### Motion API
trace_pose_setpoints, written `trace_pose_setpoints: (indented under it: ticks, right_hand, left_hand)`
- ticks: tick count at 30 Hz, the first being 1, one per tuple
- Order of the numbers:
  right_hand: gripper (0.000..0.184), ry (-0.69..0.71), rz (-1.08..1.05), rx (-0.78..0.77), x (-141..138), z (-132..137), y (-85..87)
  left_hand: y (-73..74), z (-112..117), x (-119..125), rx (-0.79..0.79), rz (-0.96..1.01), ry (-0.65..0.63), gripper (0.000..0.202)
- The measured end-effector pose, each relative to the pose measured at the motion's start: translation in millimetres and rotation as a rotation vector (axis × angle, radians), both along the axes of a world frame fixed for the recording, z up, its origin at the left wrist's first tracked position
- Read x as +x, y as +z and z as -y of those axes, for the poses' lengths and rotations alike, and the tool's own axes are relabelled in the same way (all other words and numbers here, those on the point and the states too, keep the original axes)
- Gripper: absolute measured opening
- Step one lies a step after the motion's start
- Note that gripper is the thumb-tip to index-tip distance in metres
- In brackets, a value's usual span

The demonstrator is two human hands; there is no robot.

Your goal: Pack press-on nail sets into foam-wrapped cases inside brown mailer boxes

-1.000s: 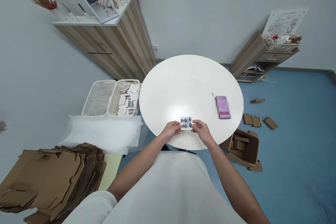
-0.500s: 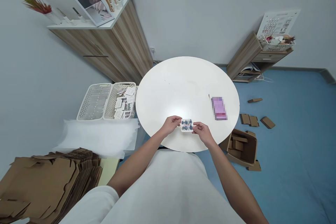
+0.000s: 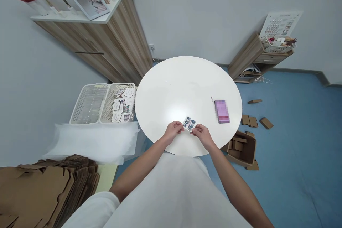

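A small white card of press-on nails [image 3: 189, 124], with several blue, glossy, pointed nails in rows, is held tilted near the front of the round white table [image 3: 160, 89]. My left hand [image 3: 173, 130] pinches its left corner between thumb and fingers. At the lower right corner, my right hand [image 3: 202, 134] grips it in the same way. Farther right on the table lies a purple pixelated rectangular thing [image 3: 222, 111], with a tiny dark object [image 3: 212, 98] just beyond it.
Left of the table stand a white basket of nail cards [image 3: 121, 105] and one of clear sleeves [image 3: 89, 105]. Nearer are white sheets [image 3: 93, 140] and stacked flat cardboard [image 3: 34, 192]. At right, an open carton [image 3: 248, 149] and small brown boxes [image 3: 266, 123] lie on the floor.
The card has turned from level to slanted, its left end now lower and its right edge pointing down. Both hands still hold it. The view has shifted slightly.
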State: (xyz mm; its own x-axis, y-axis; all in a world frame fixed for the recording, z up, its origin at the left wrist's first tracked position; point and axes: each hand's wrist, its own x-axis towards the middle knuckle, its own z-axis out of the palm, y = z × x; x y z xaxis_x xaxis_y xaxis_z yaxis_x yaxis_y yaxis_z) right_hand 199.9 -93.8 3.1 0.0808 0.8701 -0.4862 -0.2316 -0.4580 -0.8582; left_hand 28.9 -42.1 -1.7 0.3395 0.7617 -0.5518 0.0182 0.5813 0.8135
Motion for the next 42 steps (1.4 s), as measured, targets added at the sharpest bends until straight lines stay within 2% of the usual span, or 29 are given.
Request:
trace_pose_setpoints:
  ticks: [2, 5, 9, 12, 15, 17, 20, 24, 27, 29, 35, 42]
  right_hand:
    - [0.036, -0.044, 0.017, -0.003, 0.3, -1.7, -2.9]
    - [0.037, -0.02, 0.084, 0.008, 8.0, -6.3, -4.1]
    - [0.031, 0.169, 0.179, 0.068, 22.1, -12.8, 3.1]
    - [0.028, 0.303, 0.236, 0.114, 27.2, -16.1, 9.7]
    - [0.027, 0.397, 0.254, 0.145, 27.5, -17.9, 11.9]
    - [0.026, 0.435, 0.272, 0.156, 26.8, -18.7, 10.1]
    - [0.029, 0.446, 0.324, 0.151, 25.9, -19.2, 4.0]
    - [0.045, 0.409, 0.404, 0.184, 25.3, -17.3, -1.5]
    - [0.068, 0.485, 0.56, 0.267, 21.5, -15.1, 0.2]
    - [0.076, 0.557, 0.655, 0.316, 15.6, -15.1, 1.7]
    - [0.064, 0.603, 0.732, 0.415, -16.5, -28.2, -7.0]
    - [0.062, 0.648, 0.706, 0.435, -77.0, -59.7, -26.7]
  left_hand:
    - [-1.5, 2.1, 0.3, 0.03, -0.026, -0.037, 0.022]
    - [2.8, -1.6, -5.8, 0.221, -0.144, -0.156, 0.027]
    - [18.2, -13.7, -18.7, 0.562, -0.32, -0.446, 0.063]
    - [26.9, -19.8, -20.5, 0.697, -0.392, -0.648, 0.08]
    - [28.2, -19.9, -15.3, 0.756, -0.445, -0.774, 0.079]
    - [26.5, -17.1, -11.7, 0.788, -0.482, -0.811, 0.074]
    - [23.4, -11.2, -11.2, 0.827, -0.549, -0.807, 0.067]
    - [21.0, -6.3, -20.7, 0.85, -0.639, -0.716, 0.067]
    - [19.0, -7.0, -31.2, 0.841, -0.689, -0.63, 0.068]
    - [17.0, -9.1, -37.8, 0.834, -0.706, -0.6, 0.069]
    - [7.3, -16.3, -61.3, 0.819, -0.694, -0.534, 0.069]
    - [-9.8, -26.0, -110.6, 0.693, -0.679, -0.437, 0.074]
